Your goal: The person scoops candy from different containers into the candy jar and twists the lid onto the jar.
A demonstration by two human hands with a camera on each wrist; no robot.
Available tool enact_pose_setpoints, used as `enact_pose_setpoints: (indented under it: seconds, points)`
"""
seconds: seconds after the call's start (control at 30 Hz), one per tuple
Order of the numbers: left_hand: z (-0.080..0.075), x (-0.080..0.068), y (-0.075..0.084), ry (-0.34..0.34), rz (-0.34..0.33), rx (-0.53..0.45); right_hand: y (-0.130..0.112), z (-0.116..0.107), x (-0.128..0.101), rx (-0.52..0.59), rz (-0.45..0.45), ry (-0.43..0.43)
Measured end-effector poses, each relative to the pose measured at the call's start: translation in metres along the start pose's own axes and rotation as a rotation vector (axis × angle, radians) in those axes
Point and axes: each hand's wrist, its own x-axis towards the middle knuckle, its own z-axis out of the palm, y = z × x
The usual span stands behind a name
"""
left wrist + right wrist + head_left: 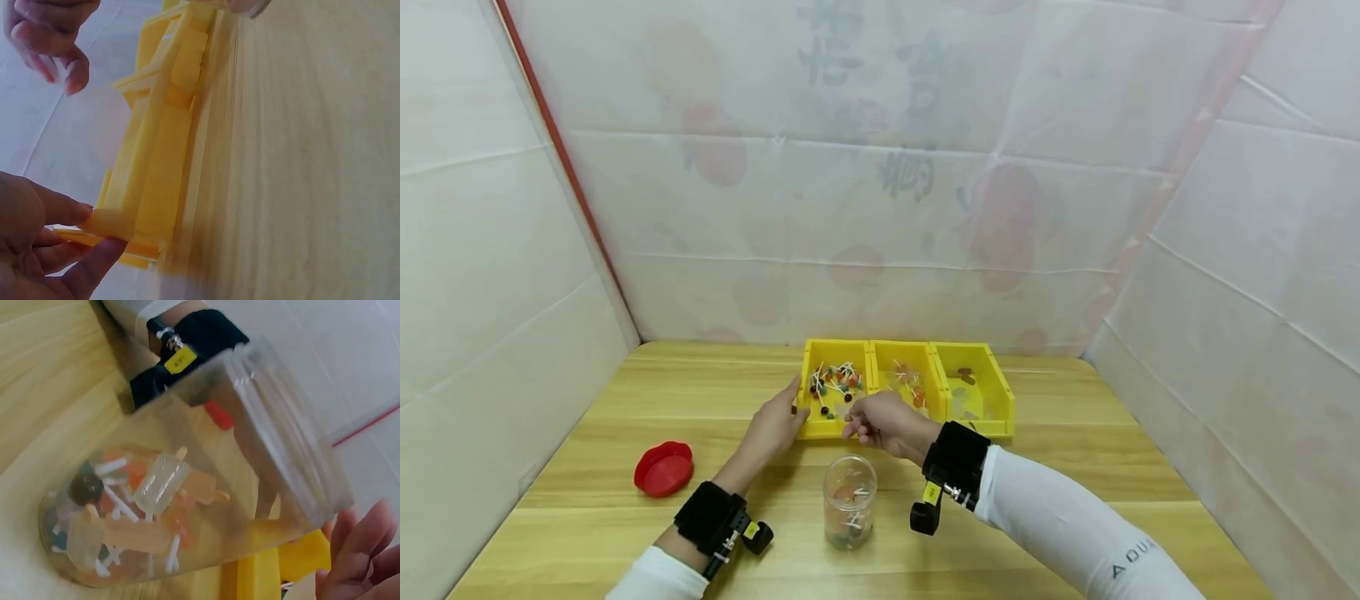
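Note:
My left hand (777,419) grips the left front corner of a yellow three-compartment bin (904,342). In the left wrist view its thumb and fingers pinch the bin's edge. Over the front of the left compartment is my right hand (887,421), its fingers bent downward; whether something small sits between the fingertips is unclear. Miniature lollipops (835,382) with white sticks lie in that compartment. A clear open jar (848,504) stands in front of the bin. Inside it, the right wrist view shows small popsicle-shaped pieces (161,484) and white-stick lollipops (86,487).
A red lid (664,469) lies on the wooden table (1045,533) at the left. Orange pieces (917,396) are in the bin's middle compartment, brown and pale ones (966,377) in the right. White sheeting (880,208) encloses the back and sides.

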Motion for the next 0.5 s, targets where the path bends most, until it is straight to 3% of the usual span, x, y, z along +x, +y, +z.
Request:
enact_pose_setpoints:
  seconds: [0.3,0.5]
  points:
    - [0.003,-0.001,0.005,-0.004,0.018,0.002,0.008,-0.003,0.019,0.053,0.008,0.064]
    - [0.002,-0.001,0.004,0.007,0.012,0.008,0.005,0.002,0.031,0.07,-0.046,0.095]
